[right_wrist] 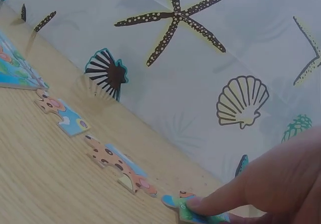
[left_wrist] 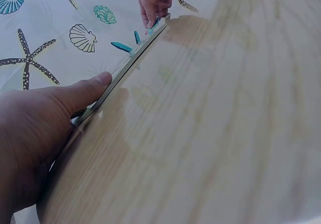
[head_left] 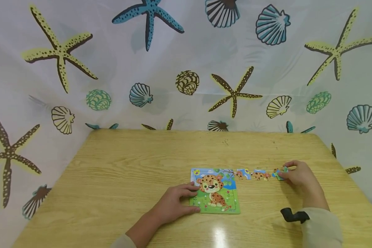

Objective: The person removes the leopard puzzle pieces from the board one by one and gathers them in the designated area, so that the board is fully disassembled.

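Two hands at a leopard puzzle on a wooden table

The left hand (head_left: pixel 173 203) rests flat on the puzzle board (head_left: pixel 215 191) at its 9 o'clock edge. At the board's 2 o'clock, two loose pieces (head_left: pixel 254 175) lie in a row; past them the right hand (head_left: pixel 299 175) pinches a third piece (head_left: pixel 279 173).

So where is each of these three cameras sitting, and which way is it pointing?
Head: on the person's head, facing forward and down at the table, puzzle board and shell curtain; both hands and sleeves show.
Left wrist: low behind the left hand, looking along the board's edge toward the right hand.
Right wrist: low behind the right hand's fingers, facing the loose pieces.
Shared: all views catch the board and the right hand.
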`<state>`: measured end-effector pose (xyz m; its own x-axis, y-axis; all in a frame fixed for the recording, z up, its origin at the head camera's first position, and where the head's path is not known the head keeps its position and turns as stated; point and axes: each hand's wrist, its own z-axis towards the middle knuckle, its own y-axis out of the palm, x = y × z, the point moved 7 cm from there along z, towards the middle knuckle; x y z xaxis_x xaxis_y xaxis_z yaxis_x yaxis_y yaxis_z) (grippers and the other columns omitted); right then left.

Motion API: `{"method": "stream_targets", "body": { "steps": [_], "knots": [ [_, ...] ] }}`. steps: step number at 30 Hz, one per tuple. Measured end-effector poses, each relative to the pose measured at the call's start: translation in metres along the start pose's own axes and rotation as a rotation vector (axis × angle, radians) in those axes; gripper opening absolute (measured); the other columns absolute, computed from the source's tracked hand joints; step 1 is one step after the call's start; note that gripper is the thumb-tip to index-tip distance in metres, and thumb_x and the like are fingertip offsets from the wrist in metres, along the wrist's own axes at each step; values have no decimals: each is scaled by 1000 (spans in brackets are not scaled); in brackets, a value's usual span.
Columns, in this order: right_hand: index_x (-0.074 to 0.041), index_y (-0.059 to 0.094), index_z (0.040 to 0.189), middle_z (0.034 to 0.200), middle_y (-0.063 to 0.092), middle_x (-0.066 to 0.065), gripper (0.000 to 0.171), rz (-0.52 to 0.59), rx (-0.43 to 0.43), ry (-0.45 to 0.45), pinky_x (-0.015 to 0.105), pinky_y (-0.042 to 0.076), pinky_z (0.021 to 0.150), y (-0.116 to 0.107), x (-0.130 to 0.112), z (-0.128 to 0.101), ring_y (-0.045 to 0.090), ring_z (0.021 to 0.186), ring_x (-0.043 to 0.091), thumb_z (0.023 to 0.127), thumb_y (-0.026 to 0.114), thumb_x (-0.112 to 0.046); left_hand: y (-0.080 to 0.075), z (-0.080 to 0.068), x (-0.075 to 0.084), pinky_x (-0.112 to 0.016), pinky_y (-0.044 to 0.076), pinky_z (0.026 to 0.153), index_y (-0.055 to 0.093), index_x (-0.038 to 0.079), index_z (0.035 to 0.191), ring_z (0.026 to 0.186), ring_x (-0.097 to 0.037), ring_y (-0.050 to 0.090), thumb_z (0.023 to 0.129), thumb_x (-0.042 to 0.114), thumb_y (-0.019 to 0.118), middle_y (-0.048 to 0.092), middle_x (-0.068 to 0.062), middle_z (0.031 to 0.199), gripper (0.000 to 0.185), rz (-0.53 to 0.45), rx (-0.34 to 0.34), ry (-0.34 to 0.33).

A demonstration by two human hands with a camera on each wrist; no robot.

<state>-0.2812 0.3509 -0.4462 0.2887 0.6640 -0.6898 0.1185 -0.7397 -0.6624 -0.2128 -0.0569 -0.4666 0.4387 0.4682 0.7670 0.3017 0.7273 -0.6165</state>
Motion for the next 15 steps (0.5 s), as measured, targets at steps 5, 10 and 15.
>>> {"method": "stream_targets", "body": {
  "steps": [5,10,15],
  "knots": [
    [11,48,136,134,47,39,58,-62,-10,26,48,53,86,0,-3,-3,55,109,45,94,69,-24,-1,-1,0,-47,40,116,71,3,119,138,-24,51,79,36,84,65,-1,136,54,14,3,4],
    [8,55,129,132,50,37,44,-34,26,2,36,52,74,4,-13,-3,56,99,36,93,68,-13,-4,1,0,-48,40,116,71,3,119,138,-26,51,79,36,84,65,-1,136,54,37,10,12],
    [9,55,129,118,62,29,40,14,0,-38,29,51,64,10,-22,-4,58,81,22,95,63,-11,-1,-1,-2,-47,39,117,71,2,119,139,-25,50,79,35,85,64,-2,137,54,12,-12,-18]
  ]
}}
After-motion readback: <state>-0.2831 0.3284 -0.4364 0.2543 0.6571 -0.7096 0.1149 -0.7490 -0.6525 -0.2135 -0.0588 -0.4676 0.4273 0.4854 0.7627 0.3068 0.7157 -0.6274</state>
